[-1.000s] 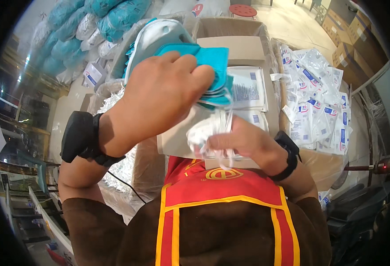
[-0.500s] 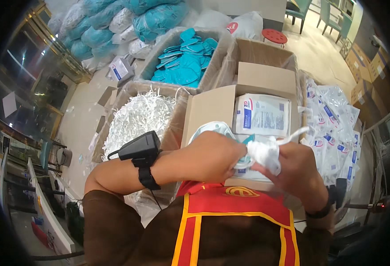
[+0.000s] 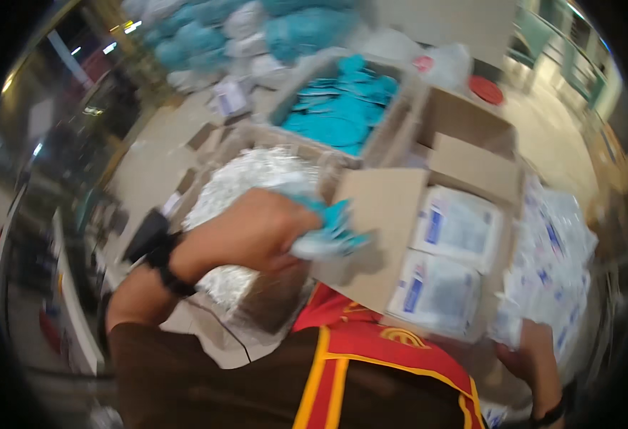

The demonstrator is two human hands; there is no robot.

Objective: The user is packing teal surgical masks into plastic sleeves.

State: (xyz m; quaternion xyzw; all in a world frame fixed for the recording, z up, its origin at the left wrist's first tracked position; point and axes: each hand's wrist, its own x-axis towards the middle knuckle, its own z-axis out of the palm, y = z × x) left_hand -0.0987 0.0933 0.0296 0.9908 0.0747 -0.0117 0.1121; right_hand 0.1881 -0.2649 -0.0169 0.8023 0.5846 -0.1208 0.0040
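My left hand (image 3: 267, 229) is closed around a bunch of teal and white flat pieces (image 3: 335, 232), held above the left flap of an open carton. Their loose edges fan out to the right. My right hand (image 3: 532, 350) reaches down at the lower right, beside a pile of flat white printed packets (image 3: 546, 272). White packet film lies against its fingers; blur hides whether they grip it. Between my hands the open carton (image 3: 382, 214) holds two stacks of white printed packs (image 3: 439, 289).
A plastic-lined box of white strips (image 3: 260, 171) stands at the left. Behind is a box of teal pieces (image 3: 339, 114). An open brown box (image 3: 464, 121) stands behind the carton. Filled bags (image 3: 307, 32) are heaped at the back, and a red stool (image 3: 487, 90) stands at the right rear.
My hands have parted. The left moved left with the teal and white pieces; the right moved down to the right, without the white bundle. The view has shifted, uncovering the carton's packs.
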